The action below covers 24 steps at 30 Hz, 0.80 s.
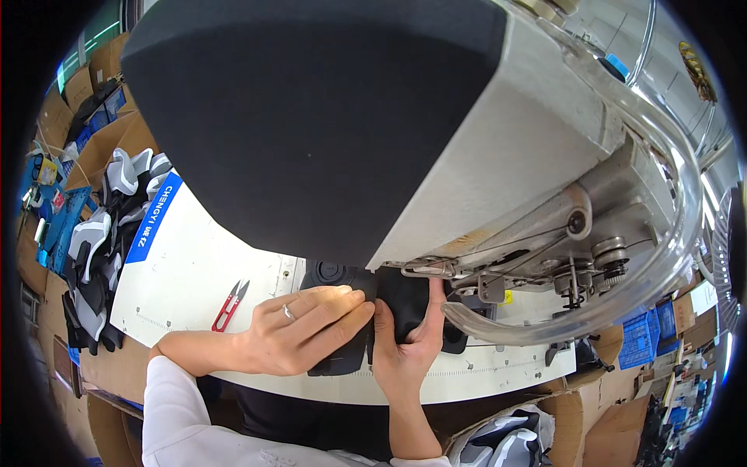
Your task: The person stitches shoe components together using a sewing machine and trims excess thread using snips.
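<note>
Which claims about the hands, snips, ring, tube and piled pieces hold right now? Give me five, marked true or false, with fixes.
1. The left hand and right hand are both at the black material. True.
2. The red snips are in the left hand. False: they lie on the white tabletop.
3. The ring is worn on the right hand. False: it is on the left.
4. Grey-and-black pieces are piled left of the tabletop. True.
5. The clear tube curves along the left side of the machine. False: it curves along the right side.
</note>
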Available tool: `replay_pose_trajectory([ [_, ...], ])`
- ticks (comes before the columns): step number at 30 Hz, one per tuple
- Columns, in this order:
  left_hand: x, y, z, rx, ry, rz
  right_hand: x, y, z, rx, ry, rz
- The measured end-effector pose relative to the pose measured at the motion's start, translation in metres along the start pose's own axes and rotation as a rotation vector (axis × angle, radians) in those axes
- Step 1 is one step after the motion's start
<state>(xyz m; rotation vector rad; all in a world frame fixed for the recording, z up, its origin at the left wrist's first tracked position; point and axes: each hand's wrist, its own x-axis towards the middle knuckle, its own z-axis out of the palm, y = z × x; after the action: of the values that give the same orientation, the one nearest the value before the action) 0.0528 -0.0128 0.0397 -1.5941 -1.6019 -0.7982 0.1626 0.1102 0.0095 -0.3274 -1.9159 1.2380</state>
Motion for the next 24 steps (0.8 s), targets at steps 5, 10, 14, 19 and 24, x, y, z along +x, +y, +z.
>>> replay_pose_trajectory([
  [5,0.001,-0.003,0.001,0.049,0.004,0.087,0.004,-0.002,0.002,-0.100,0.053,-0.093],
  [10,-0.001,-0.008,0.009,-0.002,0.038,0.046,0.008,-0.002,0.004,0.125,0.050,0.049],
  [14,0.000,-0.010,0.011,-0.040,0.067,0.046,0.017,0.002,0.007,0.073,0.101,0.121],
  [19,0.000,-0.011,0.012,-0.079,0.079,0.063,0.022,0.007,0.004,0.136,0.096,0.104],
  [24,0.001,-0.013,0.015,-0.071,0.098,0.068,0.022,0.002,-0.001,-0.029,0.073,0.124],
])
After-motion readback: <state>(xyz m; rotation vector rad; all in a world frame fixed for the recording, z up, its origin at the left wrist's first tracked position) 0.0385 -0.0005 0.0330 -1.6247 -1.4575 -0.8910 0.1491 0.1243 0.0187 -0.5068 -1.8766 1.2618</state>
